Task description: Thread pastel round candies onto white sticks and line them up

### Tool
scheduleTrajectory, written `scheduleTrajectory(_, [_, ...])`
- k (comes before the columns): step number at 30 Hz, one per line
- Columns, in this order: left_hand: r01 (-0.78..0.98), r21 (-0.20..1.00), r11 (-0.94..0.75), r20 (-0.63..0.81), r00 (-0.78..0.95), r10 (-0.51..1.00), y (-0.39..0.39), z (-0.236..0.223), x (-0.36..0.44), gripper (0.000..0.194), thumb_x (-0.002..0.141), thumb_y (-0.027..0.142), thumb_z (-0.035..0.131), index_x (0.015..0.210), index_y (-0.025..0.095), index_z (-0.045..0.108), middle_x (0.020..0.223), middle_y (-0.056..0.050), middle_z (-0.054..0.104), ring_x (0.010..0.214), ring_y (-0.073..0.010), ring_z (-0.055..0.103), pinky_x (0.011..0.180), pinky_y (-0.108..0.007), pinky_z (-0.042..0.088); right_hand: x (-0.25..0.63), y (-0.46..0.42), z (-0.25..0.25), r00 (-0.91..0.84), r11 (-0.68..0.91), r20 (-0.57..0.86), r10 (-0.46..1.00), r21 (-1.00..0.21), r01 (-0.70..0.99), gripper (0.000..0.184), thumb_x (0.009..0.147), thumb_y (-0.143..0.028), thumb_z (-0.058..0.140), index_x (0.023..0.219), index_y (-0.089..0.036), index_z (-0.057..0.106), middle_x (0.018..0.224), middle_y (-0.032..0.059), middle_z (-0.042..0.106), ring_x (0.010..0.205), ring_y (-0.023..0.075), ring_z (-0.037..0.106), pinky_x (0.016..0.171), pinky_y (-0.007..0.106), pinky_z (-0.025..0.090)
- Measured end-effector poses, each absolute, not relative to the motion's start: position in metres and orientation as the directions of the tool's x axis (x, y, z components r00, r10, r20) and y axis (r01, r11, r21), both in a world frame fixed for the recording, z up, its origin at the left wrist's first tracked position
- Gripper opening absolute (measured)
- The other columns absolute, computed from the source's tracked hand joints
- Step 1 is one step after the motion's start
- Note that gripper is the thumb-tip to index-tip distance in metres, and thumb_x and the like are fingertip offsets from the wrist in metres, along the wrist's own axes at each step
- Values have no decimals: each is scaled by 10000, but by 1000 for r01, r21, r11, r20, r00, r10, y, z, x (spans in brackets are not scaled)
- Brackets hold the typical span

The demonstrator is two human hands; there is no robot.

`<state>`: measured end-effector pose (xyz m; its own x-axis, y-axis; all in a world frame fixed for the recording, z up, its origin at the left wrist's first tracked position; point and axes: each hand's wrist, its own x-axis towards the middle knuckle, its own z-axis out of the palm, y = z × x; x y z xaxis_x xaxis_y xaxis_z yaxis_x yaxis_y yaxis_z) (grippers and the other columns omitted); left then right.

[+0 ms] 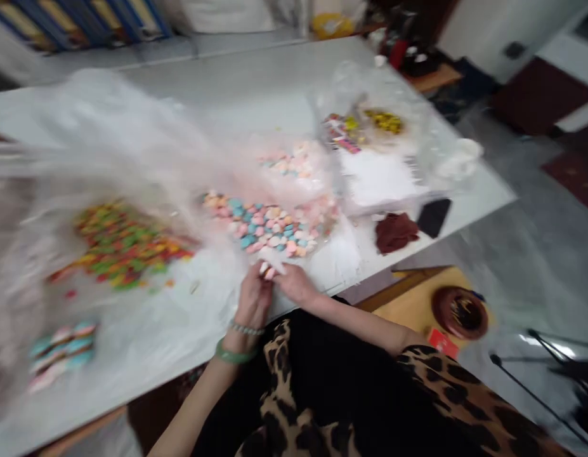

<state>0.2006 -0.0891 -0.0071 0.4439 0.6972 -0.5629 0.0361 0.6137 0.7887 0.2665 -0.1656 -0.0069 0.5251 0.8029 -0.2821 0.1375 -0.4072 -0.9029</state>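
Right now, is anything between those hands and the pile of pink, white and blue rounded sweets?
Yes: a blurred white strip, perhaps plastic, at the left hand and right hand, before the pile. I can't tell if clear plastic covers the pile too.

My head camera's peering forward and steeply down, close above my left hand (254, 295) and right hand (297, 285), with the white table (255, 82) stretching ahead and grey floor (536, 222) off right.

Seemingly matt candies (274, 230), filmy plastic bag (117, 124)
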Motion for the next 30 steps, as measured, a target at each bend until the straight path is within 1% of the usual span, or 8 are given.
scheduleTrajectory(2, [-99, 754, 650, -559, 422, 713, -92, -9, 202, 102, 749, 207, 595, 677, 153, 547, 671, 30, 569, 612, -65, 514, 610, -167, 434, 265, -164, -15, 566, -419, -327, 756, -907, 36, 180, 778, -289, 561, 848, -179, 686, 782, 17, 703, 716, 161, 626, 653, 248, 466])
scheduleTrajectory(6, [-195, 671, 715, -603, 419, 679, -91, -7, 200, 194, 783, 314, 646, 726, 141, 578, 630, 14, 568, 558, -84, 510, 556, -200, 425, 265, -159, -20, 549, -460, -445, 707, -880, -121, 196, 712, -342, 604, 763, -158, 649, 526, -46, 551, 439, 118, 479, 428, 225, 376])
scheduleTrajectory(10, [-185, 528, 829, -623, 579, 526, -93, 13, 176, 403, 797, 547, 616, 862, 150, 610, 683, -31, 626, 581, -129, 573, 589, -262, 486, 267, -166, -4, 501, -416, -451, 738, -890, -187, 223, 666, -349, 648, 754, -144, 646, 492, -57, 522, 401, 105, 436, 397, 227, 342])
scheduleTrajectory(13, [-74, 550, 832, -602, 656, 456, -92, 28, 149, 435, 741, 529, 693, 965, 160, 642, 847, -74, 681, 672, -154, 638, 653, -289, 508, 267, -171, 7, 451, -363, -418, 789, -909, -206, 246, 681, -374, 676, 758, -142, 647, 509, -51, 527, 414, 98, 434, 415, 232, 352])
scheduleTrajectory(17, [15, 811, 585, -522, 470, 712, -71, 27, 109, 288, 658, 298, 781, 888, 148, 695, 717, -25, 642, 564, -113, 568, 555, -235, 419, 261, -170, 10, 437, -349, -435, 788, -899, -264, 255, 693, -368, 695, 806, -144, 649, 541, -47, 525, 419, 91, 428, 406, 228, 328])
scheduleTrajectory(21, [250, 952, 175, -204, 97, 974, -23, 8, 71, 50, 708, 200, 680, 667, 172, 670, 666, 4, 606, 654, -115, 528, 637, -223, 385, 253, -165, 11, 375, -396, -469, 799, -881, -258, 246, 686, -356, 703, 792, -142, 643, 542, -47, 512, 430, 90, 430, 415, 228, 333])
scheduleTrajectory(26, [656, 747, -111, 60, 99, 993, 31, -8, 45, 224, 874, 288, 519, 759, 188, 683, 789, -44, 613, 783, -165, 548, 742, -265, 373, 251, -162, 7, 391, -442, -512, 764, -858, -260, 241, 667, -344, 703, 783, -147, 628, 523, -52, 507, 412, 88, 416, 404, 228, 320])
scheduleTrajectory(30, [856, 488, -170, 14, 187, 982, 53, -9, 46, 200, 877, 236, 491, 864, 193, 686, 919, -77, 621, 833, -190, 568, 719, -287, 358, 252, -162, 1, 391, -454, -517, 761, -856, -248, 216, 674, -331, 694, 768, -149, 624, 525, -50, 511, 409, 85, 417, 401, 225, 312])
